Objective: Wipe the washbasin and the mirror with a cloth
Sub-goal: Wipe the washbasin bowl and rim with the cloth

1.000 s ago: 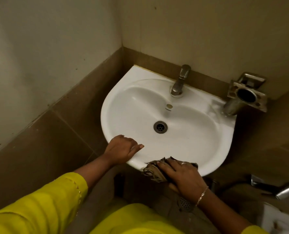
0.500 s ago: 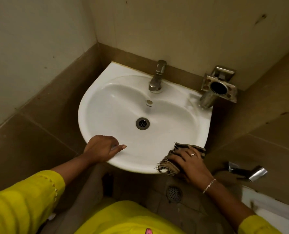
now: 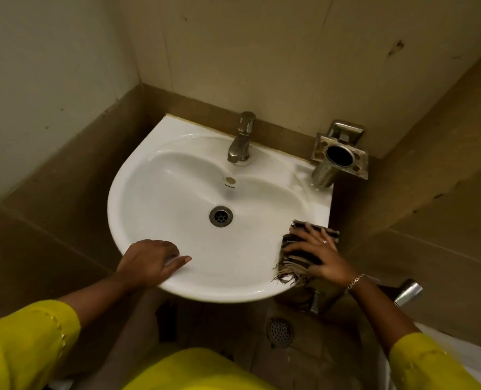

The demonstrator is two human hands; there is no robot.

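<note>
A white washbasin (image 3: 160, 198) hangs in the corner of the tiled walls, with a metal tap (image 3: 240, 139) at its back and a drain (image 3: 220, 216) in the bowl. My right hand (image 3: 322, 256) presses a dark striped cloth (image 3: 292, 263) with frayed edges flat against the basin's right front rim, fingers spread. My left hand (image 3: 152, 263) grips the left front rim, thumb lying along the top and fingers curled under the edge. No mirror is in view.
A metal tumbler holder (image 3: 340, 156) is fixed to the wall over the basin's right back corner. A floor drain (image 3: 280, 332) lies below the basin. A chrome fitting (image 3: 408, 288) sticks out low on the right wall.
My right hand has slid the cloth along the front rim from the middle round to the right side. My left hand has stayed on the left front rim.
</note>
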